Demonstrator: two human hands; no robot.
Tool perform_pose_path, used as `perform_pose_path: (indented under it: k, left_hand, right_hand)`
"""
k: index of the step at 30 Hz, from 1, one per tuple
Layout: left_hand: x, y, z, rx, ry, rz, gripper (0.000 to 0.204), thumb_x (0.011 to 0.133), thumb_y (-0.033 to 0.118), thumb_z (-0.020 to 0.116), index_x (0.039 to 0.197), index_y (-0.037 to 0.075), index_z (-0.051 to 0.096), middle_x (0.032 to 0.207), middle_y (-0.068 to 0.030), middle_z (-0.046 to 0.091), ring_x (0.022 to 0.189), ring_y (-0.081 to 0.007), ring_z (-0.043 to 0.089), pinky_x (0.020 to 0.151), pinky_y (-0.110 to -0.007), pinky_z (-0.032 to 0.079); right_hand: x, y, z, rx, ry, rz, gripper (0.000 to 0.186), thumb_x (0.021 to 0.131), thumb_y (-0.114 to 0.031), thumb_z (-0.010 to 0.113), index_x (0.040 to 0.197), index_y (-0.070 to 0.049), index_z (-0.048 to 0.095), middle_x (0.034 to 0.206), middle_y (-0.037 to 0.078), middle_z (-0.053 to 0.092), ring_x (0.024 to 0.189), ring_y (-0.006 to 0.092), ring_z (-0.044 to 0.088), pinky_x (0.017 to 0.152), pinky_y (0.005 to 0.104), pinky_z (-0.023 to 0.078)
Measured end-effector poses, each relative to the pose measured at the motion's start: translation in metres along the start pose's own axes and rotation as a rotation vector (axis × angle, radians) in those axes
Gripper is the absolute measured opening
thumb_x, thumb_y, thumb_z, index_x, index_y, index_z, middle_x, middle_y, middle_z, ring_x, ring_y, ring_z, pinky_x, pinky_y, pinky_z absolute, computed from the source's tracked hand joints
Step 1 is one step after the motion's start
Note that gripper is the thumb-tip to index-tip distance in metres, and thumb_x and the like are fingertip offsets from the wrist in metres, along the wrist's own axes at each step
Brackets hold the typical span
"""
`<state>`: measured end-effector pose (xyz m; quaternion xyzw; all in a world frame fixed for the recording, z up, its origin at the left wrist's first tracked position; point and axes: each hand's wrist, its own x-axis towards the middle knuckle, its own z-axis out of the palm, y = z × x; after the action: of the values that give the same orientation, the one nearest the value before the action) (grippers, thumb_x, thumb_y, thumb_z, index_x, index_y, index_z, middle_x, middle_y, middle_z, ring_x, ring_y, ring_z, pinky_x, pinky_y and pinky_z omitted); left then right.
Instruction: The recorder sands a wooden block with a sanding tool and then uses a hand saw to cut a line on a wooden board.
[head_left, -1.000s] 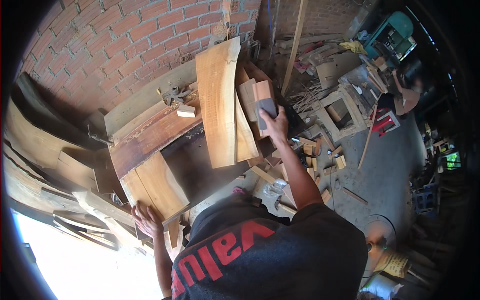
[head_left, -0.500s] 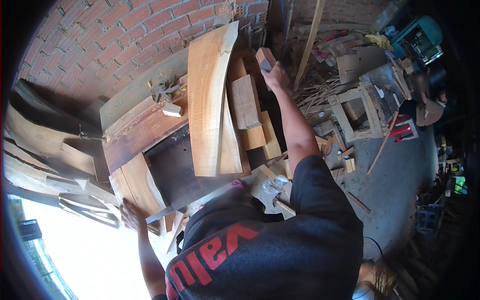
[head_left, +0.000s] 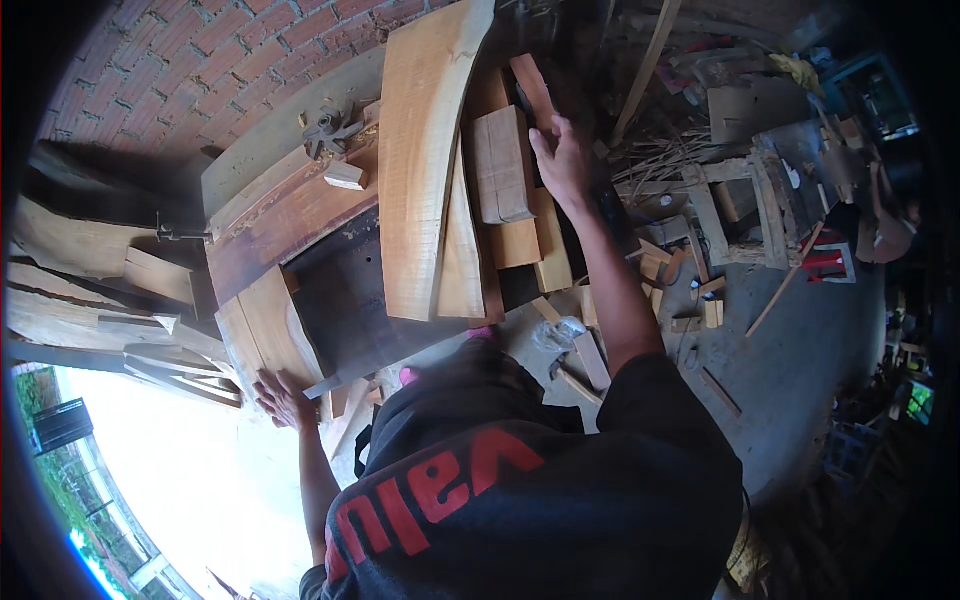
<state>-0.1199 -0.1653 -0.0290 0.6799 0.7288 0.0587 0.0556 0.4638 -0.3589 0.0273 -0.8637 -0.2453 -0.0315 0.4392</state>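
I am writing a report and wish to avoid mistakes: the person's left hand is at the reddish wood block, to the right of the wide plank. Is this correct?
Not quite: in the head view, it is the right hand that is at the reddish wood block. The block does lie to the right of the wide plank.

So the reddish-brown wood block (head_left: 533, 88) is showing its long, squared-off face over on the far right, slanting from far left to near right, can't really tell what it's resting on. The pale tan board (head_left: 283, 315) is lying flat on the near left, its right edge curving a bit.
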Motion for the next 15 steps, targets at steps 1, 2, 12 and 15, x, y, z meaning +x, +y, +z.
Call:
perform_pose_path:
  k: [1,2,12,15]
  left_hand:
    - [-0.014,0.006,0.002,-0.040,0.026,0.031,0.074,0.095,0.066,0.026,0.153,0.020,0.026,0.158,-0.0141,0.019,0.144,-0.0419,0.013,0.112,-0.061,0.012]
    - [-0.025,0.014,0.001,-0.014,0.036,0.047,0.074,0.094,0.066,0.027,0.152,0.021,0.027,0.158,-0.0144,0.019,0.145,-0.0407,0.013,0.112,-0.059,0.012]
    - [-0.128,0.180,-0.034,-0.110,-0.225,1.133,0.085,0.076,0.047,0.073,0.147,0.021,0.034,0.149,-0.0167,0.030,0.139,-0.0389,0.024,0.108,-0.057,0.020]
    - [-0.144,0.228,-0.023,-0.060,-0.336,1.258,0.085,0.076,0.049,0.072,0.148,0.025,0.032,0.151,-0.0170,0.028,0.140,-0.0418,0.022,0.108,-0.059,0.020]
  right_hand:
    - [-0.015,-0.007,-0.004,0.047,-0.041,0.046,0.060,0.088,-0.043,0.064,0.125,0.003,0.054,0.117,0.025,0.059,0.114,0.0371,0.055,0.098,0.0428,0.043]
    - [-0.027,-0.014,-0.006,0.062,-0.053,0.047,0.061,0.088,-0.044,0.064,0.124,0.004,0.054,0.116,0.024,0.059,0.113,0.0372,0.055,0.097,0.0426,0.043]
    - [-0.047,-0.020,0.027,0.055,-0.194,0.207,0.064,0.072,-0.042,0.079,0.110,0.004,0.056,0.113,0.025,0.059,0.108,0.0409,0.055,0.093,0.0464,0.045]
    - [-0.052,-0.018,0.036,0.146,-0.056,0.124,0.059,0.068,-0.029,0.082,0.109,0.005,0.056,0.108,0.026,0.059,0.100,0.0385,0.058,0.092,0.0463,0.045]
